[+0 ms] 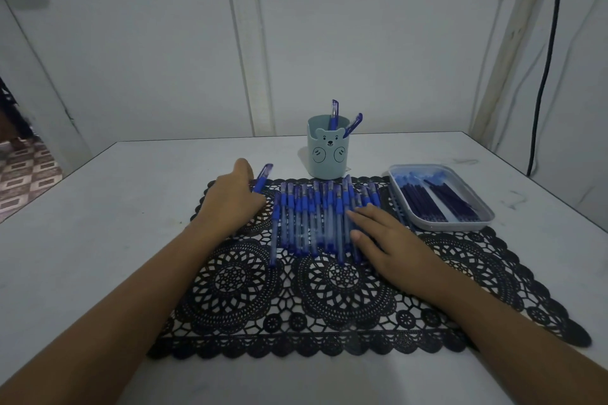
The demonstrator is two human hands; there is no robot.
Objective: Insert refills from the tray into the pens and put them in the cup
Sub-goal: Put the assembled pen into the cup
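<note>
Left of the pen row (316, 217), one pen (263, 177) inside the left grip (233, 200).

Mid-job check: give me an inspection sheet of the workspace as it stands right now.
Surface: white table with a black lace mat on it.
Job's things: row of pens lying on the mat; bear cup behind the row, two pens standing in it; tray at the right, holding refills.
Clutter: nothing seen.
Hands: left hand grips a single pen beside the row's left end; right hand rests with straight fingers on the row's right side.
Cables: black cable hangs down the wall at far right.
Surroundings: white panelled walls; patterned floor at far left.
</note>
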